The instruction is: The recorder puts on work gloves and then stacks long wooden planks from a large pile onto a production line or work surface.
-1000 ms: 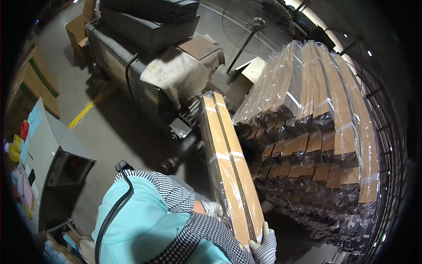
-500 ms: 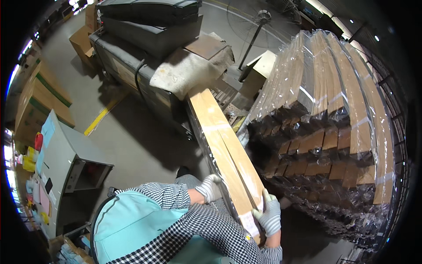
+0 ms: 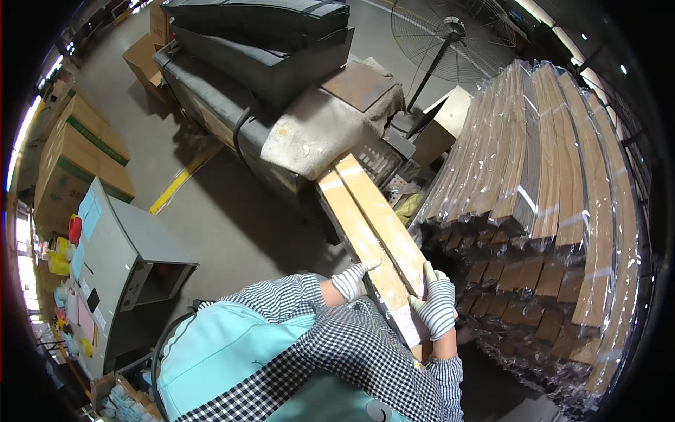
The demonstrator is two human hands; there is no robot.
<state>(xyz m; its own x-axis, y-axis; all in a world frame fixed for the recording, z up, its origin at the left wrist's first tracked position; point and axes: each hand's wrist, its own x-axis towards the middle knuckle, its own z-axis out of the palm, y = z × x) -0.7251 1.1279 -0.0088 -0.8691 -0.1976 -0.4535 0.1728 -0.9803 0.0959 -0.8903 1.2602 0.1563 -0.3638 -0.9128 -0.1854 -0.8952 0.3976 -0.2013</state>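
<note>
Two long wood-coloured planks (image 3: 369,239) in shiny clear film lie side by side, a narrow dark gap between them. They run away from me to a cloth-covered machine end, where their far ends meet the cloth (image 3: 302,141). Near my body, a white paper label (image 3: 406,325) lies on the left plank. My left hand (image 3: 355,280), in a striped knit glove, grips that plank's left edge, its lower fingers hidden. Closed around the right plank's near end is my gloved right hand (image 3: 436,302), thumb on the inner side and fingers along the outer edge.
Film-wrapped planks (image 3: 555,162) form a tall stack at my right. A grey cabinet (image 3: 151,239) and cardboard boxes (image 3: 84,155) stand at left. Ahead are a long dark machine (image 3: 211,105) and a floor fan (image 3: 453,32). A yellow line (image 3: 179,184) marks the floor.
My left hand has risen from beside my leg onto the left plank's edge. The right plank's near end has slid away from me with my right hand, and the gap looks clearer. The view has shifted slightly.
</note>
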